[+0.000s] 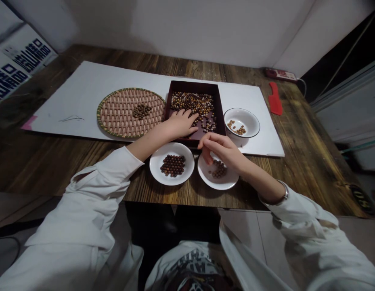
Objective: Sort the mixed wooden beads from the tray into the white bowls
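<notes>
My left hand (181, 122) reaches over the near left side of a dark red tray (221, 117), its fingers spread above mixed brown, yellow and pale beads (195, 102). My right hand (219, 146) hangs over a white bowl (218, 186) at the right front, fingers bent down and pressed together; whether a bead is between them I cannot make out. Pinkish-brown beads (219, 169) lie in that bowl. Beside it, a second white bowl (155, 171) contains dark red-brown beads (172, 165).
A round woven tray (114, 117) with brown beads (141, 111) lies left on a white board (66, 97). To the right stands a dark-rimmed white bowl (250, 121) with yellowish beads (237, 128). A red comb (275, 101) and a power strip (280, 74) are farther right.
</notes>
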{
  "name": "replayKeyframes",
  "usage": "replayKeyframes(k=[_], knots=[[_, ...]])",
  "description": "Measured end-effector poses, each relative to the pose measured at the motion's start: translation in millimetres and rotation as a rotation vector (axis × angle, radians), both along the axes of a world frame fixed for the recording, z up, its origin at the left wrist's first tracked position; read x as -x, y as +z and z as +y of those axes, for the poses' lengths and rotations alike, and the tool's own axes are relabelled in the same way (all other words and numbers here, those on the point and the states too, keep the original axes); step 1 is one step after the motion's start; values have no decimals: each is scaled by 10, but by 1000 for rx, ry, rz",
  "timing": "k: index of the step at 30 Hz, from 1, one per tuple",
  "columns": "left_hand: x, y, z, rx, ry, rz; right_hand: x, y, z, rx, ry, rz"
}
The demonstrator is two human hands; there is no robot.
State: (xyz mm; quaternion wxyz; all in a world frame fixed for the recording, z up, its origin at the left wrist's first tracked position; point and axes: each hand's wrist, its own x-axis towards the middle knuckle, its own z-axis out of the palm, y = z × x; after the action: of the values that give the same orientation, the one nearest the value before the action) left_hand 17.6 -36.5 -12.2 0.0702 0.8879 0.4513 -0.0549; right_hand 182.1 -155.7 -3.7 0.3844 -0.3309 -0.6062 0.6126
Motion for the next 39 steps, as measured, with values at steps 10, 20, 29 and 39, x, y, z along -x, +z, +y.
replayKeyframes(k=[10, 20, 29, 39], knots=[[7, -36, 25, -12, -10, -24, -4, -6, -4, 2, -7, -19], [4, -48, 37, -16, -6, -8, 0, 14, -9, -8, -6, -24], [4, 21, 1, -57, -88, -32, -3, -4, -4, -18, 1, -20], [17, -1, 73, -96, -288, -184, 7, 7, -9, -11, -9, -29]])
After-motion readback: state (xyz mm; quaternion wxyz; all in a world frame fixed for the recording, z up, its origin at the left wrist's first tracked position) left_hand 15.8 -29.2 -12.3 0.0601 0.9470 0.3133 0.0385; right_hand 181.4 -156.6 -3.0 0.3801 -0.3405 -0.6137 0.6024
